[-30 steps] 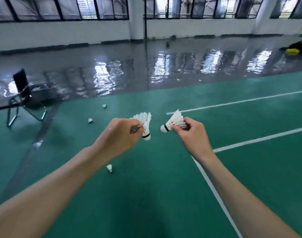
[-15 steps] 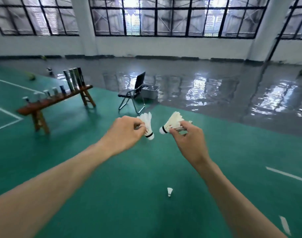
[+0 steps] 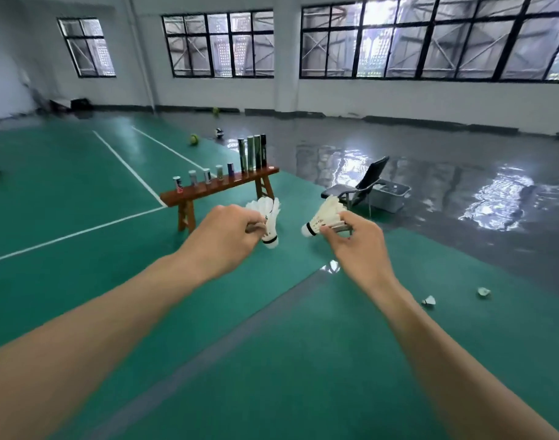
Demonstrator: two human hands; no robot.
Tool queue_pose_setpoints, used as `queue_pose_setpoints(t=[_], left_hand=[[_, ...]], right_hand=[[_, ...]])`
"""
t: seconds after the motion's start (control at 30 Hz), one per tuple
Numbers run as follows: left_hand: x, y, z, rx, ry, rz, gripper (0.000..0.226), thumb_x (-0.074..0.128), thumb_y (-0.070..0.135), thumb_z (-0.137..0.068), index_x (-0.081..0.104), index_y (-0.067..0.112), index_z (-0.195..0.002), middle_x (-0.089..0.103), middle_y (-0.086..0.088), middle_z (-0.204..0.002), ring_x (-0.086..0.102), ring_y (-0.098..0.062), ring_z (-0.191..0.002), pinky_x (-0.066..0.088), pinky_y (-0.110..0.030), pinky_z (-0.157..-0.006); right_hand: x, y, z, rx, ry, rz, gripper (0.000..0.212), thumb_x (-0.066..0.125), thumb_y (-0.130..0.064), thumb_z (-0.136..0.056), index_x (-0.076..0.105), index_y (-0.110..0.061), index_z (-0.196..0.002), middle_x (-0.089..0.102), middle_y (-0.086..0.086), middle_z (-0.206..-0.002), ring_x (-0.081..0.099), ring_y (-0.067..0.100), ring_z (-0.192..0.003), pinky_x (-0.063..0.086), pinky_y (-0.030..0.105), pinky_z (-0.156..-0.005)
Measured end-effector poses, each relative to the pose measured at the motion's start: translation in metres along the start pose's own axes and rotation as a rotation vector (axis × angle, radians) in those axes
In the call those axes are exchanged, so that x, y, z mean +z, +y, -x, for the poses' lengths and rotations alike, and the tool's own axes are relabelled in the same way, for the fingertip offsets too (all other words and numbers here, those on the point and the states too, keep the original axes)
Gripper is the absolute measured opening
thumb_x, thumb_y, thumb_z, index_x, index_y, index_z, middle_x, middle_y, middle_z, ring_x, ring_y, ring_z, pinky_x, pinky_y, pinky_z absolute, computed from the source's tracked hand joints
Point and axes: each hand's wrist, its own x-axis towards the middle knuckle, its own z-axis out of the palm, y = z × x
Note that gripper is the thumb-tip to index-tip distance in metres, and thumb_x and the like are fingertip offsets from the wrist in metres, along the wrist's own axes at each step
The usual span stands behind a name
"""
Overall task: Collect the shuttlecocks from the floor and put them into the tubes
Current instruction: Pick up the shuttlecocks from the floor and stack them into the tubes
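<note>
My left hand (image 3: 222,238) is closed around a white shuttlecock (image 3: 268,222), cork pointing down. In my right hand (image 3: 356,246) sits another stack of white shuttlecocks (image 3: 324,217), cork pointing left. Both hands are raised at chest height, a short gap between them. Ahead stands a wooden bench (image 3: 208,190) carrying several tall dark tubes (image 3: 252,154) at its far end and several short cans (image 3: 205,176) along it. Two loose shuttlecocks lie on the floor at the right, one (image 3: 429,301) nearer and one (image 3: 484,292) farther.
A black folding chair (image 3: 362,185) and a grey box (image 3: 391,195) stand right of the bench on the wet grey floor. Balls (image 3: 194,139) lie behind the bench. The green court mat (image 3: 81,192) with white lines spreads left and below.
The view has swung left, bringing the bench and tubes from far left to straight ahead. Both hands keep their shuttlecocks in the same pose. Different floor shuttlecocks now show at the right.
</note>
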Motion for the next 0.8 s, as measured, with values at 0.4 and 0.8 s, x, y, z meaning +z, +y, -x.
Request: queue_pose_setpoints(t=[0.4,0.8], left_hand=[[0.057,-0.135,-0.263,0.113,0.107,-0.167,0.015,0.066,0.027,-0.096,0.078,0.021,-0.088,0.072,0.005,-0.074,0.057,-0.009,-0.061,0.037,-0.023,-0.059],[0.133,-0.232,-0.521,-0.013,0.020,-0.162,0.020,0.070,0.019,-0.093,0.069,0.017,-0.073,0.055,0.012,-0.053,0.050,0.002,-0.057,0.030,-0.018,-0.048]], right_hand=[[0.097,0.075,-0.262,-0.113,-0.036,0.072,0.007,0.072,-0.024,-0.094,0.077,-0.023,-0.099,0.070,-0.018,-0.092,0.058,-0.003,-0.071,0.040,0.017,-0.067],[0.157,0.225,-0.549,-0.231,-0.153,0.243,0.018,0.071,-0.027,-0.095,0.073,-0.009,-0.092,0.075,0.004,-0.100,0.062,0.025,-0.092,0.050,0.041,-0.083]])
